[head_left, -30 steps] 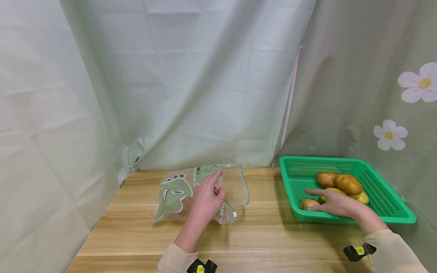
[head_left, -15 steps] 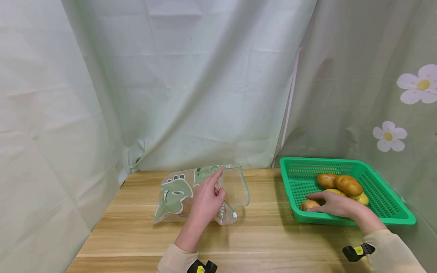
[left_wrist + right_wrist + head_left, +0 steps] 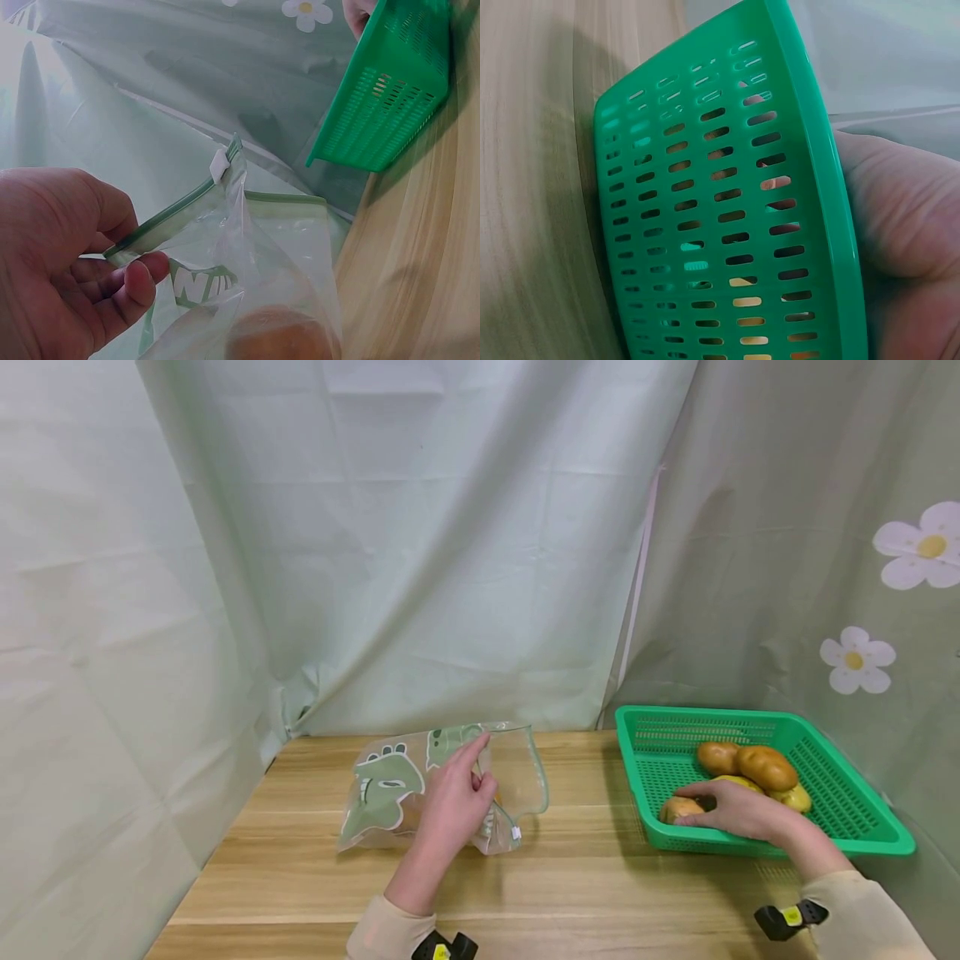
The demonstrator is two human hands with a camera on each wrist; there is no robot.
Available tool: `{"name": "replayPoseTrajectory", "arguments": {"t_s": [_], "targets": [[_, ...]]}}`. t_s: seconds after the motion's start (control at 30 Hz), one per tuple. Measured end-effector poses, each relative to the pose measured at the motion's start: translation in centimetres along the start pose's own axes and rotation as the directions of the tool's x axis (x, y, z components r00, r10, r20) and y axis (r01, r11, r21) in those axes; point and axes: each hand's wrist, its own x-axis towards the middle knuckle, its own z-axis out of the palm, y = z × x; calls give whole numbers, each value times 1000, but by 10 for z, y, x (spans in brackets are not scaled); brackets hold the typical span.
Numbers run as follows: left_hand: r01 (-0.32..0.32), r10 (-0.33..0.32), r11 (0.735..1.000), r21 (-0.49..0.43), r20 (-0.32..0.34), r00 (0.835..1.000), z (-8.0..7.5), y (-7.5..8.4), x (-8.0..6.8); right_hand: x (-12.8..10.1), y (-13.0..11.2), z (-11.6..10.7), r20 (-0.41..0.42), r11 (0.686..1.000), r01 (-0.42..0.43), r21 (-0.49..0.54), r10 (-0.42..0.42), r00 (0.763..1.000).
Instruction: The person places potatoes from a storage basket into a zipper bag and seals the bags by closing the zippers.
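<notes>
Inside the green basket (image 3: 862,831), right hand (image 3: 738,810) curls over a firm, smooth potato (image 3: 677,809); left hand (image 3: 453,802) pinches the floppy zip bag's (image 3: 386,785) rim open.

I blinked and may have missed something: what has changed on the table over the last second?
The right hand in the green basket has curled its outstretched fingers down around the small potato at the front. The left hand keeps pinching the rim of the clear zip bag, holding it open as before. The bag, the basket and the other potatoes have not moved.
</notes>
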Motion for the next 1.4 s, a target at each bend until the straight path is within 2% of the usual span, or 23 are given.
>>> {"name": "replayPoseTrajectory", "arguments": {"t_s": [0.3, 0.57, 0.7, 0.87, 1.07, 1.4], "targets": [[-15, 15, 1000, -13, -14, 1000, 0, 0, -1, -2, -1, 3, -94, 999, -36, 6, 36, 995], [0, 0, 1000, -2, -7, 1000, 0, 1, 0, -2, -4, 3, -201, 998, -67, -4, 65, 978], [4, -4, 1000, -4, -3, 1000, -1, 2, -1, -2, -11, 4, -254, 996, -88, 7, 87, 963], [-4, 3, 1000, -11, -4, 1000, 0, 1, -1, -2, -20, 9, -323, 996, -74, 53, 87, 942], [8, -8, 1000, -20, 1, 1000, 0, 1, -2, 1, -27, 12, -408, 996, -76, 47, 88, 909], [4, -4, 1000, -17, 3, 1000, 0, 1, -1, 4, -46, 10, -466, 990, -64, 126, 116, 877]]}}
